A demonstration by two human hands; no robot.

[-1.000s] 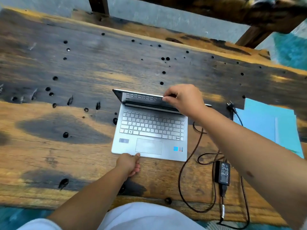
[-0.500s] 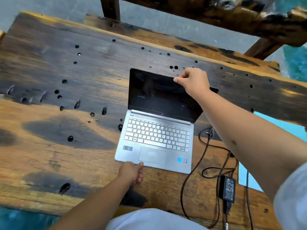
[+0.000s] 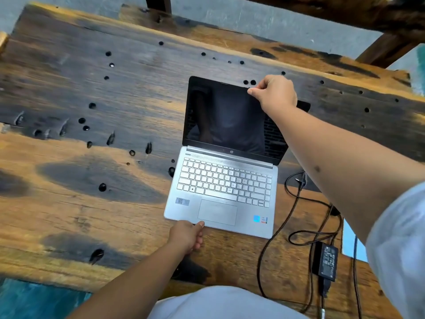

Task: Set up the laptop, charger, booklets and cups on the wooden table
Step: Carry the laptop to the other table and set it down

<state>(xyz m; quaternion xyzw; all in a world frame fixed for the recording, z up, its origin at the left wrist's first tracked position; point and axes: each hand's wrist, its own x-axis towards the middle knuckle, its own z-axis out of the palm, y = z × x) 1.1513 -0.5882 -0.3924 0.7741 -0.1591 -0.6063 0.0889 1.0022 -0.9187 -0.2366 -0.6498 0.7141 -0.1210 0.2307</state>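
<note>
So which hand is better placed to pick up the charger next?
Right, probably. The charger brick lies right of the laptop, under the right arm. The right hand must first release the screen; the left hand would have to cross over.
</note>
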